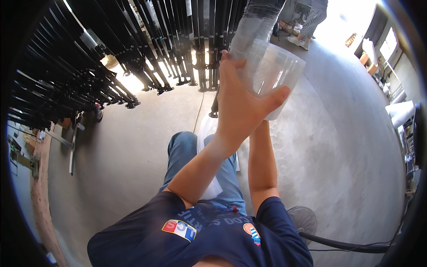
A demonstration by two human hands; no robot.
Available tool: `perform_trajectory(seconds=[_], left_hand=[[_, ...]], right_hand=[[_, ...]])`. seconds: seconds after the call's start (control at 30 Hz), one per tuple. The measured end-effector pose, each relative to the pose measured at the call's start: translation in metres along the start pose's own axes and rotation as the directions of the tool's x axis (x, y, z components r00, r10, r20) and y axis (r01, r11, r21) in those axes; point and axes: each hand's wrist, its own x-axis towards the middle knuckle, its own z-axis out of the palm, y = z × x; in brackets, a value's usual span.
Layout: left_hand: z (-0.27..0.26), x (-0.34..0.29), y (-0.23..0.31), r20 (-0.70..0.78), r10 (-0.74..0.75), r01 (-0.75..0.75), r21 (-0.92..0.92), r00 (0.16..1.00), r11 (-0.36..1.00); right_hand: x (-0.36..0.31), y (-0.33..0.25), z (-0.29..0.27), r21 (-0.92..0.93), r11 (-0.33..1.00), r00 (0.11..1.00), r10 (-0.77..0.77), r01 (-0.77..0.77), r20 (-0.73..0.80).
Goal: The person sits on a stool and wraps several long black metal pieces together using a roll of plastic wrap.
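In front of me, a little right of centre, is a roll of clear stretch film (pixel 280 66), tilted. My left hand (pixel 244 91) is closed around its near left side, the thumb across its lower part and the fingers at its upper left. My right forearm (pixel 262 162) rises behind the left one, and its hand is hidden behind the left hand and the roll. Just beyond, a wrapped bundle (pixel 258 22) covered in clear film reaches the top edge, touching or nearly touching the roll; I cannot tell which.
Many black metal rods (pixel 164 49) hang or stand in a dense row from far left to top centre. A person (pixel 309 22) stands at the far right. A round dark fan-like object (pixel 303 220) and a black hose (pixel 347 242) lie near my right side.
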Motion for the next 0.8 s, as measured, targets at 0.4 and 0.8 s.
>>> perform_trajectory(seconds=[0.4, 0.8], left_hand=[[0.029, -0.003, -0.003, -0.153, 0.279, -0.207, 0.367, 0.948, 0.907], [-0.049, 0.026, -0.055, 0.382, 0.319, -0.341, -0.010, 0.868, 0.940]], right_hand=[[-0.007, -0.035, -0.017, 0.414, 0.906, 0.983, 0.007, -0.084, 0.185], [-0.012, -0.022, -0.042, -0.647, 0.758, 0.997, -0.066, 0.081, 0.047]])
